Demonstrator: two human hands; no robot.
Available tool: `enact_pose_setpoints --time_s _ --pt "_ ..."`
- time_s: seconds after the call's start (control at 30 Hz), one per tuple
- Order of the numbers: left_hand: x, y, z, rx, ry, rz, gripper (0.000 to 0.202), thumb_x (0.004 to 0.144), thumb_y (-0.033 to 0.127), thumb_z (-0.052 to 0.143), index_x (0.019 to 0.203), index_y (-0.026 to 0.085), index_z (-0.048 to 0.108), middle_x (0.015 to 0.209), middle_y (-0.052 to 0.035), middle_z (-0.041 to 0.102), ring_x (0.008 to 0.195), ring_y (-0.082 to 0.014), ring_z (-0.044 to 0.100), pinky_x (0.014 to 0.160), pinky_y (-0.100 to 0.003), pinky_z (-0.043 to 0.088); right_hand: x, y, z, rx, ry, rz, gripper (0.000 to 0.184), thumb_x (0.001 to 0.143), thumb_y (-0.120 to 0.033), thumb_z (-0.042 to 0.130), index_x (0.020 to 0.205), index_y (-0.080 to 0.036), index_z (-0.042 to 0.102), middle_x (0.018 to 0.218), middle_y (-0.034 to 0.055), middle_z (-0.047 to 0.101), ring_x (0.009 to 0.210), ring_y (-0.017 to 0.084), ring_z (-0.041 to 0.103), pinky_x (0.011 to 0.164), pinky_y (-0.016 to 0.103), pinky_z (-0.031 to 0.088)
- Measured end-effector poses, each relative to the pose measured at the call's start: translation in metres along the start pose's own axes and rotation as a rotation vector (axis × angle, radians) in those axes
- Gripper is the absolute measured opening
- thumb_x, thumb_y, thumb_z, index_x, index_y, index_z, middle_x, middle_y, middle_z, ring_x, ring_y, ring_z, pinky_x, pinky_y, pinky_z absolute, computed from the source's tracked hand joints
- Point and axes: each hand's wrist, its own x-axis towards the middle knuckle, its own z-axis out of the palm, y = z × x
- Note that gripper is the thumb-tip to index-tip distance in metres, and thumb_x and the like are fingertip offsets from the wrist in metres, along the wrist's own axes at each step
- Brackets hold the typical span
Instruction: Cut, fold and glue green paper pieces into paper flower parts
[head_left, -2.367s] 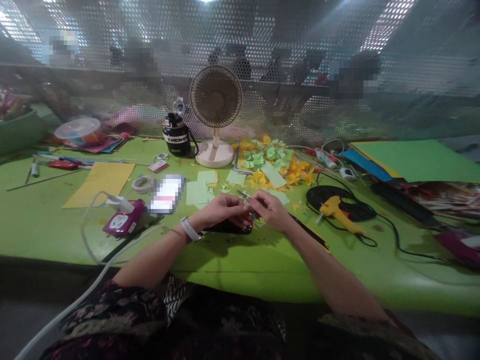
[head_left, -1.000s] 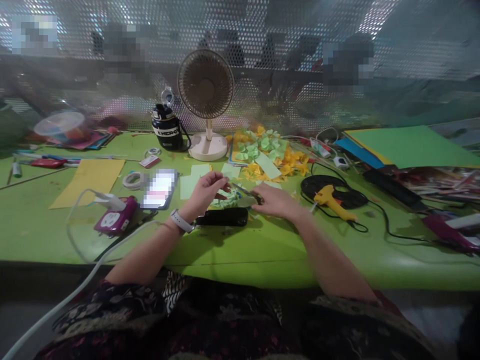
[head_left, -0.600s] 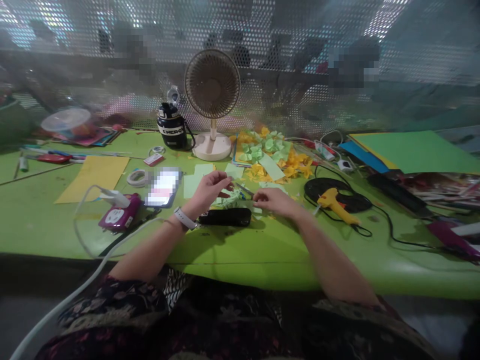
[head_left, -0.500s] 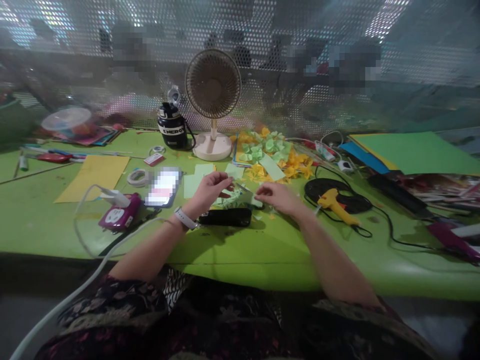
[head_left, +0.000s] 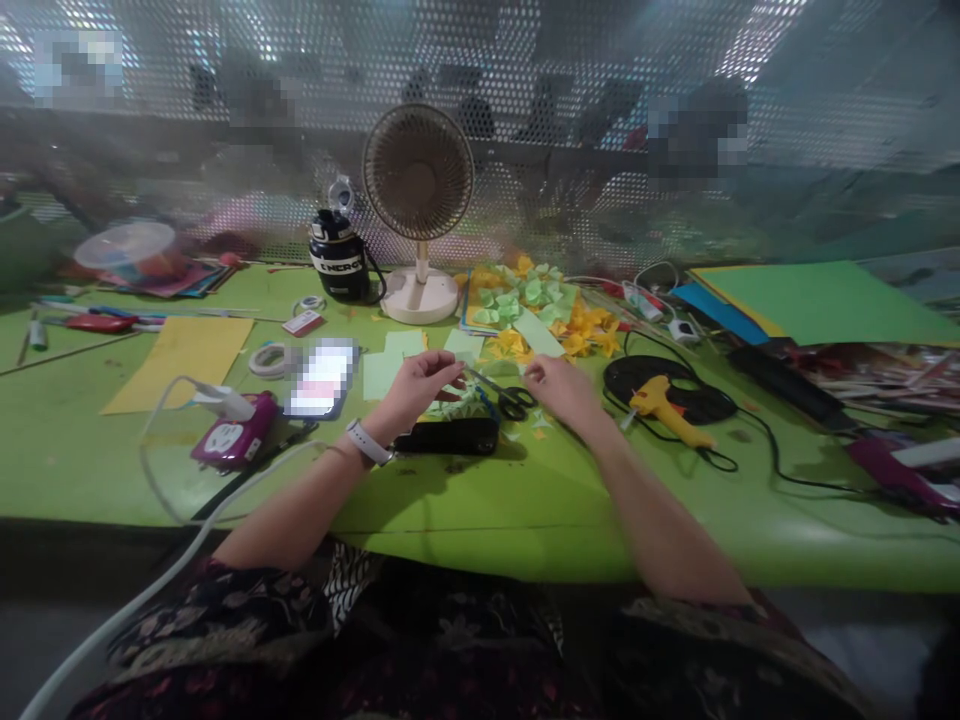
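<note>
My left hand [head_left: 426, 385], with a pale band at its wrist, has thumb and fingers pinched together above small green paper pieces [head_left: 450, 408]; what lies between the fingertips is too small to make out. Dark-handled scissors [head_left: 514, 403] rest between my hands, blades pointing toward the left fingertips. Just right of the handles, my right hand [head_left: 561, 388] is closed with curled fingers, and anything inside is hidden. A long black object [head_left: 450, 436] lies in front of my left hand. Pale green paper sheets [head_left: 384, 372] sit behind that hand.
Green and yellow paper flowers [head_left: 536, 292] are heaped behind my hands. A fan [head_left: 421, 298] and dark bottle [head_left: 339, 262] stand at the back. Left are a lit phone [head_left: 322, 378], tape roll [head_left: 268, 360] and purple power adapter [head_left: 234, 435]. Right is a yellow glue gun [head_left: 671, 412].
My right hand has drawn slightly away from the left, and its fingers are more curled. The pale green piece by its fingertips is out of sight, and the scissors' handles now show.
</note>
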Motion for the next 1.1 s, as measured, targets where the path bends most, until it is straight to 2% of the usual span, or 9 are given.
enact_pose_setpoints --time_s 0.07,0.13,0.5,0.67,0.77,0.9,1.0,1.1 --pt "0.000 0.000 0.000 0.003 0.009 -0.008 0.031 0.071 0.036 0.080 0.082 0.013 0.062 0.075 -0.0016 0.065 0.067 -0.0106 0.064 0.056 -0.021 0.055 -0.006 -0.006 -0.003 -0.103 -0.151 -0.047 0.014 0.082 -0.033 0.063 0.085 -0.020 0.067 0.092 0.0085 0.072 0.079 0.022 0.063 0.058 0.028 0.035" --pt "0.000 0.001 -0.001 0.007 0.005 -0.011 0.031 0.072 0.036 0.079 0.083 0.013 0.062 0.076 -0.0019 0.066 0.067 -0.0106 0.064 0.056 -0.021 0.055 -0.010 -0.010 -0.004 -0.187 -0.222 -0.082 0.014 0.077 -0.033 0.065 0.082 -0.020 0.067 0.090 0.0098 0.071 0.077 0.023 0.063 0.055 0.029 0.031" --pt "-0.001 0.000 0.000 -0.023 -0.032 -0.049 0.030 0.075 0.036 0.078 0.082 0.013 0.060 0.080 -0.0051 0.070 0.069 -0.0132 0.068 0.056 -0.022 0.053 -0.010 -0.010 -0.011 -0.279 -0.364 -0.102 0.021 0.071 -0.039 0.066 0.082 -0.021 0.066 0.087 0.0087 0.071 0.072 0.023 0.062 0.051 0.029 0.030" --pt "-0.002 0.003 0.000 -0.076 -0.042 -0.056 0.035 0.072 0.042 0.080 0.083 0.013 0.061 0.082 -0.0051 0.072 0.071 -0.0131 0.068 0.060 -0.022 0.053 -0.010 -0.012 -0.018 -0.239 -0.374 -0.060 0.015 0.069 -0.035 0.068 0.072 -0.021 0.065 0.075 0.0064 0.070 0.068 0.022 0.062 0.050 0.029 0.031" --pt "-0.004 0.006 0.002 -0.147 -0.024 -0.059 0.037 0.070 0.041 0.082 0.083 0.014 0.060 0.082 -0.0045 0.072 0.073 -0.0135 0.069 0.061 -0.023 0.054 -0.008 -0.005 -0.022 -0.041 -0.342 -0.030 0.012 0.067 -0.029 0.070 0.072 -0.021 0.063 0.077 0.0043 0.071 0.066 0.020 0.064 0.053 0.028 0.038" --pt "-0.006 0.009 0.005 -0.255 0.017 -0.045 0.037 0.069 0.038 0.084 0.082 0.014 0.059 0.083 -0.0052 0.073 0.076 -0.0154 0.071 0.063 -0.024 0.055 -0.008 -0.001 -0.025 0.526 -0.374 0.058 0.017 0.066 -0.025 0.070 0.078 -0.019 0.059 0.073 0.0027 0.069 0.059 0.016 0.065 0.061 0.029 0.050" --pt "-0.006 0.010 0.006 -0.313 0.038 -0.029 0.034 0.071 0.035 0.083 0.083 0.013 0.060 0.084 -0.0069 0.074 0.083 -0.0185 0.073 0.070 -0.028 0.057 -0.012 -0.009 -0.023 0.897 -0.385 0.043 0.031 0.062 -0.032 0.077 0.084 -0.019 0.059 0.075 0.0022 0.069 0.064 0.016 0.065 0.064 0.029 0.053" --pt "-0.006 0.010 0.007 -0.363 0.041 -0.001 0.030 0.072 0.032 0.082 0.082 0.013 0.061 0.083 -0.0066 0.074 0.089 -0.0208 0.073 0.082 -0.034 0.057 -0.016 -0.020 -0.018 1.028 -0.364 0.033 0.039 0.059 -0.042 0.082 0.081 -0.018 0.060 0.074 0.0019 0.068 0.061 0.012 0.060 0.058 0.026 0.051"
